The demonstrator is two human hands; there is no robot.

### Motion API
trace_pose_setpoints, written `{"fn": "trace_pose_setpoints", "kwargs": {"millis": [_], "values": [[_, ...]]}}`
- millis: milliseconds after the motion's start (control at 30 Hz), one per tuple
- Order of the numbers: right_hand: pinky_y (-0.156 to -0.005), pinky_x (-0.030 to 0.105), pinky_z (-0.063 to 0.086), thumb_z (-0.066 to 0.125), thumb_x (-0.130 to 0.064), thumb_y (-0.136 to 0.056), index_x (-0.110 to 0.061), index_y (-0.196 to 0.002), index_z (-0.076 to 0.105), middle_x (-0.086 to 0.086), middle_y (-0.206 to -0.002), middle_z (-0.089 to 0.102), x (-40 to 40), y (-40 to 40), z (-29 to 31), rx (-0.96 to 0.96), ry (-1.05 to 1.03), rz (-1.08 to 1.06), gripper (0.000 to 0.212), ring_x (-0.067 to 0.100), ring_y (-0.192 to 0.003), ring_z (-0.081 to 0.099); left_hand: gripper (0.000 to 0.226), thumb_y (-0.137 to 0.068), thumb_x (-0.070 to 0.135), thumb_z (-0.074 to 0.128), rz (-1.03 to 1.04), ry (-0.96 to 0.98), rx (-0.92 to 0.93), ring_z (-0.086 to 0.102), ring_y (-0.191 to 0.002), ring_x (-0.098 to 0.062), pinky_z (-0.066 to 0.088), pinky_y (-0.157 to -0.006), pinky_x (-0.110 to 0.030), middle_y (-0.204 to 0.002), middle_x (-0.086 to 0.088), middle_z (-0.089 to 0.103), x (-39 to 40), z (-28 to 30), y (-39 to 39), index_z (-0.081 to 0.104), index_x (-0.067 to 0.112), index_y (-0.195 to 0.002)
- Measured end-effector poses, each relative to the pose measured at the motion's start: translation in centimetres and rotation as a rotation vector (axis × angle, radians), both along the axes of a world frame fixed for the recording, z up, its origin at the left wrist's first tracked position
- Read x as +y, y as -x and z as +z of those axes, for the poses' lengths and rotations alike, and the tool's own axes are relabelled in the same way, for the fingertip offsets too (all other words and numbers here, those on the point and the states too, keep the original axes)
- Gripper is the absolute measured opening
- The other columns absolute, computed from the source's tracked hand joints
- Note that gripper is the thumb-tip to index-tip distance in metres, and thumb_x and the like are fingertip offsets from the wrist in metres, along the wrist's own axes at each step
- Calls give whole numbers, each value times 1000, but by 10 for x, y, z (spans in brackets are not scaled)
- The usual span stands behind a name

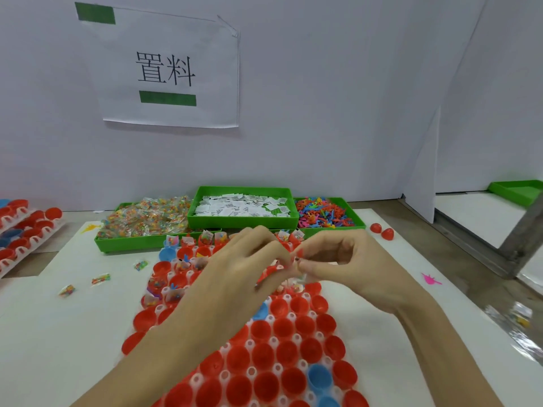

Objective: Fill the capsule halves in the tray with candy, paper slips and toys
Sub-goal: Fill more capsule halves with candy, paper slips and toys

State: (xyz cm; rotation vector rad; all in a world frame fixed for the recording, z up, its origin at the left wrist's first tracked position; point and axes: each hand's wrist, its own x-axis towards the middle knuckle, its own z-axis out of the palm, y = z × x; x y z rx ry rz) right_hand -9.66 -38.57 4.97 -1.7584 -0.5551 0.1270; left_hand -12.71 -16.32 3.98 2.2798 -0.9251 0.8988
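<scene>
A white tray (296, 337) of red and a few blue capsule halves (282, 327) runs from the middle of the table toward me. The far rows hold candy packets, slips and toys; the near rows look hollow. Both hands meet above the tray's middle. My left hand (244, 259) curls its fingers over small items I cannot make out. My right hand (332, 259) pinches a small clear packet with paper (301, 274) between thumb and fingers. Behind stand green bins of candy packets (144, 218), paper slips (241, 205) and colourful toys (323, 214).
Loose candy packets (100, 279) lie on the white mat left of the tray. Two red halves (382, 230) and a pink toy (430, 279) lie on the right. More capsule trays (23, 230) sit at far left. A wall with a paper sign stands close behind.
</scene>
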Motion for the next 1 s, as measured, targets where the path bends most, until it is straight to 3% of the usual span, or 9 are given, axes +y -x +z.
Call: {"fn": "trace_pose_setpoints", "kwargs": {"millis": [100, 200, 300, 367, 500, 700, 800, 900, 1000], "values": [[-82, 36, 64, 83, -9, -84, -14, -94, 81, 8, -92, 79, -11, -10, -8, 55, 50, -154, 12, 25, -89, 77, 39, -100, 52, 45, 74, -200, 206, 52, -95, -12, 45, -88, -30, -101, 12, 64, -14, -6, 5, 70, 23, -106], [-78, 29, 63, 85, -11, -82, -11, -93, 79, 8, -86, 79, -16, -16, -20, 151, 197, -220, 13, 26, -85, 77, 68, -97, 70, 18, 13, -563, 362, 41, -117, -12, 30, -106, -27, -134, 17, 59, -26, -19, 16, 60, 30, -134], [-81, 32, 63, 85, -11, -82, -11, -92, 78, 5, -82, 79, -17, -21, -29, 170, 321, -289, 12, 22, -82, 77, 83, -93, 76, 7, -27, -734, 513, 15, -142, -16, 9, -120, -37, -166, 20, 20, -34, -32, 23, 23, 31, -161], [-86, 36, 62, 84, -12, -83, -14, -91, 78, 3, -81, 79, -16, -22, -33, 157, 387, -307, 11, 18, -78, 77, 84, -93, 77, 3, -29, -766, 539, 6, -145, -14, 2, -121, -40, -168, 20, 9, -35, -37, 24, 9, 31, -163], [-78, 33, 63, 85, -18, -83, -26, -92, 74, -1, -81, 77, -11, -23, -35, 57, 518, -319, 17, 8, -73, 75, 89, -91, 80, -4, -40, -758, 545, 4, -145, -12, 3, -120, -41, -168, 18, 11, -33, -39, 22, 11, 29, -163], [-56, 12, 51, 88, -21, -79, -26, -85, 70, -4, -79, 70, -1, -24, -41, -91, 637, -394, 19, 8, -67, 69, 87, -93, 79, -2, -63, -753, 546, 5, -143, -11, 2, -120, -41, -169, 17, 8, -31, -42, 20, 15, 29, -162], [-61, 14, 54, 90, -26, -78, -24, -85, 72, -4, -78, 72, 0, -23, -39, -105, 641, -405, 20, 8, -66, 70, 87, -93, 80, -2, -66, -749, 540, 4, -141, -10, -5, -116, -39, -168, 17, 8, -29, -43, 20, 16, 29, -162], [-74, 22, 61, 87, -22, -81, -22, -90, 77, -3, -82, 76, -8, -22, -33, -33, 586, -313, 14, 7, -70, 74, 85, -94, 80, 1, -78, -760, 569, 2, -143, -9, -3, -121, -43, -169, 18, 4, -28, -44, 19, 13, 30, -162], [-79, 22, 61, 84, -14, -84, -25, -95, 79, -7, -87, 77, -14, -21, -28, -34, 605, -247, 17, 4, -78, 74, 86, -94, 80, 1, -76, -765, 555, 3, -142, -10, 0, -122, -45, -169, 17, 3, -29, -43, 19, 14, 29, -162]]}}
